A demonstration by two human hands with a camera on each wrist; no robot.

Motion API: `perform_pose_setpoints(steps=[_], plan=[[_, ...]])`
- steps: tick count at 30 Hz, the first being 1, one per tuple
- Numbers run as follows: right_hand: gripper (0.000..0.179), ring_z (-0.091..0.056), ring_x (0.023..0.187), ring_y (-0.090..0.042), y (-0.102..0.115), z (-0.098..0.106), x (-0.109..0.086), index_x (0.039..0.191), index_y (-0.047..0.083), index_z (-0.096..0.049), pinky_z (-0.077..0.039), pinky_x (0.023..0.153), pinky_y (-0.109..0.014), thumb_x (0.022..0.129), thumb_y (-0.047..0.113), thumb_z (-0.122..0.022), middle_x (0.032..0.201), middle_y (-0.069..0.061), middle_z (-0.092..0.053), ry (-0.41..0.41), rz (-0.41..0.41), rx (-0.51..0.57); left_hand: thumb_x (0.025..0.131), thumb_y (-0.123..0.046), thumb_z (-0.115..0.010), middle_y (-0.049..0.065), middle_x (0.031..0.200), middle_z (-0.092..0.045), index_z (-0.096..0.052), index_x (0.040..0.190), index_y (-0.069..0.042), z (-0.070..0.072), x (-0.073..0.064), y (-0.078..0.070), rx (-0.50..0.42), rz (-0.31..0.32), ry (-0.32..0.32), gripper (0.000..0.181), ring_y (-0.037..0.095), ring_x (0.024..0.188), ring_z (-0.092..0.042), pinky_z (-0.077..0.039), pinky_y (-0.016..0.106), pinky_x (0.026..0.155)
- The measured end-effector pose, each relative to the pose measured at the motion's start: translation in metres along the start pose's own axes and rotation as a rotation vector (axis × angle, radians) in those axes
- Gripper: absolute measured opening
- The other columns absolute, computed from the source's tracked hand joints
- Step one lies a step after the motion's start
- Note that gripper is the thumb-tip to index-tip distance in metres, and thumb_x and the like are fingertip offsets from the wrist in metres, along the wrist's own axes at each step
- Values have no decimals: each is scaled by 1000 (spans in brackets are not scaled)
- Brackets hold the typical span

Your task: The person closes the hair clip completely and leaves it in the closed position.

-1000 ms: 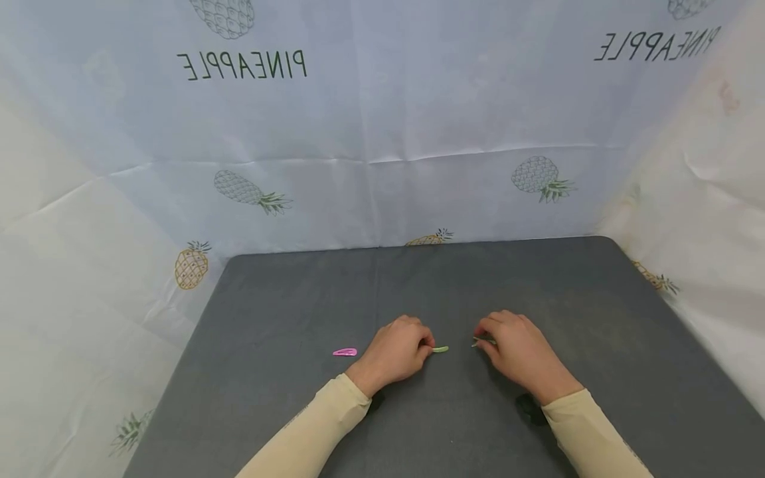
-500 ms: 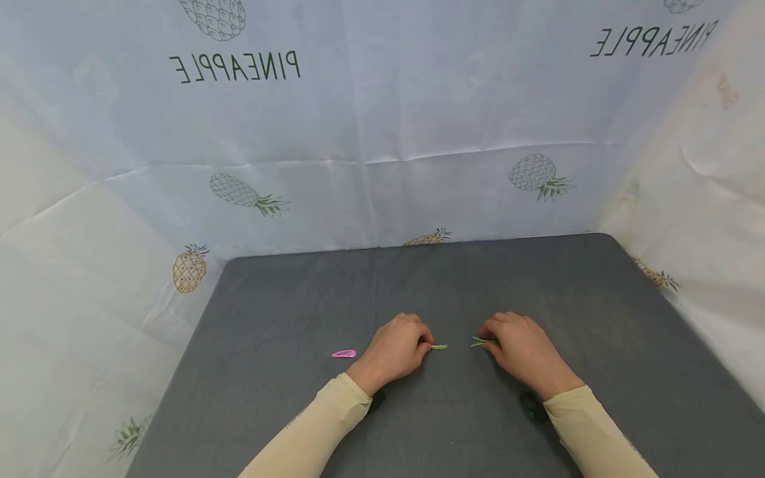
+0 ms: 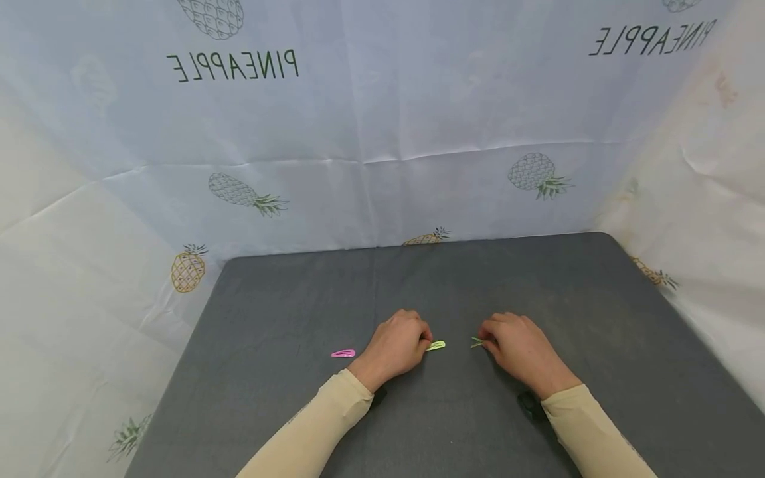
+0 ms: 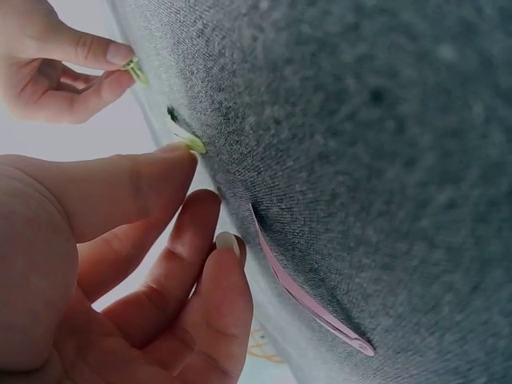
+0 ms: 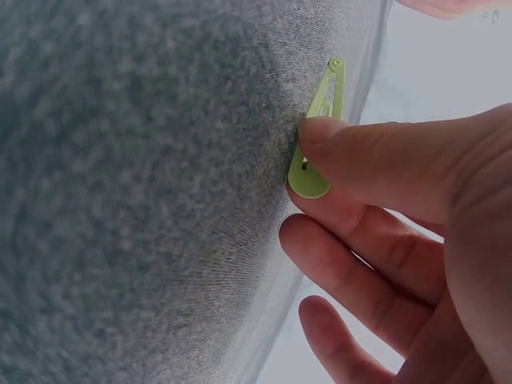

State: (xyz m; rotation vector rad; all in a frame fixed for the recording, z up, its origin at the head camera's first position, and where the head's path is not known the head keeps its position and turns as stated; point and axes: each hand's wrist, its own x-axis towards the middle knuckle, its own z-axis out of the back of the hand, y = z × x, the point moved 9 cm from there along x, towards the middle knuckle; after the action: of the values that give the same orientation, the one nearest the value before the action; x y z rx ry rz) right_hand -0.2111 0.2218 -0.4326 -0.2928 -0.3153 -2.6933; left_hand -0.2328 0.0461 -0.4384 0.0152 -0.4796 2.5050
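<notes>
My left hand (image 3: 394,348) pinches one end of a yellow-green snap hair clip (image 3: 437,345) between thumb and forefinger. In the left wrist view this hair clip (image 4: 189,138) is at the table surface, its near end hidden by the thumb. My right hand (image 3: 522,352) holds a second, green snap hair clip (image 5: 310,182) with the thumb across its middle and fingers behind. From the head view only two thin tips of that green clip (image 3: 476,342) show. A pink snap hair clip (image 3: 343,353) lies left of my left hand, touched by neither hand.
The dark grey cloth-covered table (image 3: 299,292) lies under both hands. White curtain (image 3: 335,119) printed with pineapples stands behind the table and along both sides. Dark straps (image 3: 530,405) show under the wrists.
The yellow-green clip in my left hand has turned from edge-on to show its flat face. The right hand's clip has tilted slightly, showing two separate tips. The pink clip stays put.
</notes>
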Motion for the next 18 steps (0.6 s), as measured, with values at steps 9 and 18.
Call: perform_pose_setpoints(steps=[9, 18], plan=[[18, -61, 73, -13, 12, 3, 0, 83, 18, -75, -56, 71, -39, 85, 8, -90, 79, 6, -67, -23, 23, -9, 101, -22, -75, -4, 96, -71, -83, 100, -19, 5, -10, -3, -24, -8, 1, 8, 12, 87, -64, -56, 29, 73], [20, -62, 77, -12, 59, 15, -12, 85, 22, -75, -58, 82, -44, 84, 11, -92, 81, 9, -66, -61, 68, -19, 98, -34, -81, -5, 110, -75, -80, 117, -18, 14, -52, -7, -98, 0, -1, 24, 11, 99, -69, -60, 32, 84]])
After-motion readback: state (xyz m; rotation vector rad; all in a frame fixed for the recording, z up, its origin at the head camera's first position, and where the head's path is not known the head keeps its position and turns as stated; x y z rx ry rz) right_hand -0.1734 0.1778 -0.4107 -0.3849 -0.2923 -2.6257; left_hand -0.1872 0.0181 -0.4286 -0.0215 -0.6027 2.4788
